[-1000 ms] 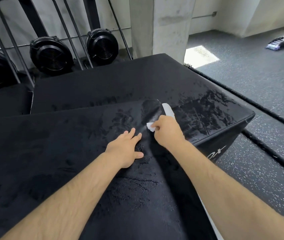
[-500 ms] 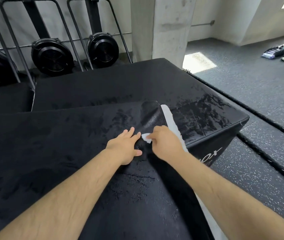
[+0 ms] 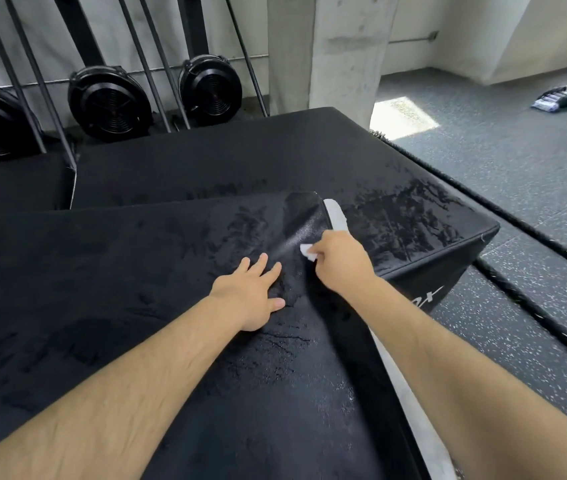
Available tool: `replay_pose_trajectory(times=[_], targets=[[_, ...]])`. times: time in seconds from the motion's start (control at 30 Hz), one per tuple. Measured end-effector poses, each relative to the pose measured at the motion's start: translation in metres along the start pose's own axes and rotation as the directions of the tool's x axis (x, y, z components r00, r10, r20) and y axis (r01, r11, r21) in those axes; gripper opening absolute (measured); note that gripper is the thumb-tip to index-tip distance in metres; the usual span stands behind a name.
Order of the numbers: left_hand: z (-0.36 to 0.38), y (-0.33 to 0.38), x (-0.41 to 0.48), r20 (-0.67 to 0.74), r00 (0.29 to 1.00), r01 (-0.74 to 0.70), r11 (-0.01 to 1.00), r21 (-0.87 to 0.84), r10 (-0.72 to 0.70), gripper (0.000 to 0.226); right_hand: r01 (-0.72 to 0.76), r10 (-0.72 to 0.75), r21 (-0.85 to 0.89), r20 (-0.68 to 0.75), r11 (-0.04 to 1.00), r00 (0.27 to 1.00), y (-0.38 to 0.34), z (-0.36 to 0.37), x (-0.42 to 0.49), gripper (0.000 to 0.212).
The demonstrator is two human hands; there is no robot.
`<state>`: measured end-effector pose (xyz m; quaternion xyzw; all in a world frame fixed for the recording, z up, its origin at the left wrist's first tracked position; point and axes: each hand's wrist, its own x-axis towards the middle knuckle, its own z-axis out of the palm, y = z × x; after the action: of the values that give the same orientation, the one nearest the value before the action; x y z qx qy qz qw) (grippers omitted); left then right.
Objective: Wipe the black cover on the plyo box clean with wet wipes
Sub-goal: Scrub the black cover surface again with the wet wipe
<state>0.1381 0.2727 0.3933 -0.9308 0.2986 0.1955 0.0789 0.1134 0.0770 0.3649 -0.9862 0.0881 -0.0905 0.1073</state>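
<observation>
- One black cover lies over the near plyo box and fills the lower left and centre of the frame; streaky wet patches mark its top
- One white wet wipe sits just right of centre, touching the cover near its far right corner
- The right hand has its fingers curled round the wipe, pinching it against the cover
- The left hand rests flat on the cover just left of the wipe, fingers straight and slightly spread, holding nothing
- A white strip of the near box shows along the cover's right edge, from the corner down to the lower right
- A second black box stands behind it, centre right, also wet-streaked, with white lettering on its side
- Three round black fan housings line the wall at upper left
- One concrete pillar rises at top centre
- One thick black rope runs along the speckled floor at right
</observation>
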Motion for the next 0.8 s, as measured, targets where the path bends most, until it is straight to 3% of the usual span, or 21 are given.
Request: replay_pose_trajectory(times=[0.1, 0.17, 0.23, 0.3, 0.4, 0.5, 0.67, 0.8], targets=[[0.0, -0.001, -0.002, 0.003, 1.0, 0.0, 1.0, -0.008, 0.0, 0.068, -0.097, 0.097, 0.002, -0.043, 0.995, 0.994, -0.007, -0.007, 0.0, 0.028], [0.0, -0.002, -0.002, -0.002, 1.0, -0.006, 1.0, -0.014, 0.006, 0.068, 0.007, -0.008, -0.007, -0.08, 1.0, 0.997, -0.025, -0.007, -0.031, 0.026], [0.001, -0.003, -0.002, -0.017, 1.0, -0.013, 1.0, -0.021, 0.013, 0.069, 0.179, -0.18, 0.039, 0.023, 0.983, 0.983, -0.042, -0.007, -0.071, 0.029], [0.001, -0.004, -0.001, -0.022, 1.0, -0.007, 1.0, -0.023, 0.007, 0.068, 0.252, -0.253, 0.026, 0.05, 0.967, 0.966, -0.035, -0.003, -0.08, 0.03], [0.001, -0.001, 0.0, -0.011, 1.0, 0.012, 0.999, -0.038, -0.012, 0.066, 0.096, -0.093, -0.118, 0.032, 0.988, 0.995, -0.012, -0.009, -0.045, 0.029], [0.003, 0.0, -0.008, -0.022, 1.0, 0.001, 0.996, -0.092, -0.004, 0.065, -0.062, 0.062, 0.011, -0.023, 0.998, 0.998, -0.013, -0.01, -0.035, 0.028], [0.007, -0.008, -0.041, 0.05, 0.998, -0.042, 0.991, -0.127, 0.049, 0.066, 0.056, -0.056, 0.003, 0.115, 0.998, 0.992, -0.042, -0.006, -0.082, 0.033], [0.021, -0.008, -0.055, 0.039, 0.997, -0.057, 0.997, -0.045, 0.059, 0.066, 0.055, -0.058, 0.062, 0.056, 0.997, 0.997, -0.042, -0.001, -0.111, 0.031]])
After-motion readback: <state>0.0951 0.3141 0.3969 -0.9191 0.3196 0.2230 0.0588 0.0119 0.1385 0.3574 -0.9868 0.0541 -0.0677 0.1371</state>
